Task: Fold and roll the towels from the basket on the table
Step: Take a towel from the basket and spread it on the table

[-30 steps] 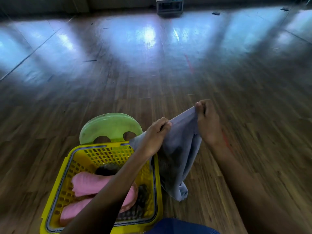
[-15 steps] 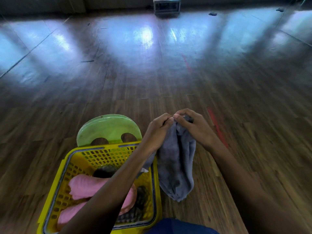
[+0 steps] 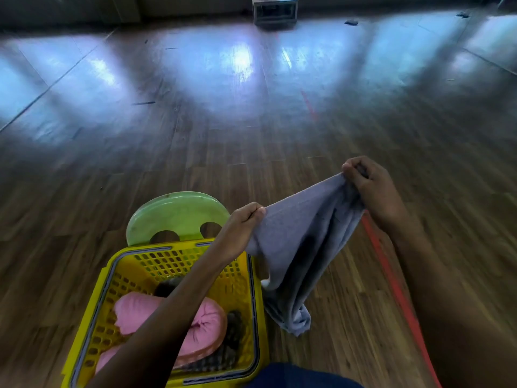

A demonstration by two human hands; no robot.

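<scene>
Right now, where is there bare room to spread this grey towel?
Widest: the bare wood beyond the green stool and the grey towel. A narrower strip runs between the yellow basket and the red line. The basket itself is crowded with pink towels.

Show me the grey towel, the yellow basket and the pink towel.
grey towel (image 3: 302, 242), head view, middle of the stretched cloth.
yellow basket (image 3: 173, 260), head view, far perforated wall.
pink towel (image 3: 134, 310), head view, its left end.
</scene>
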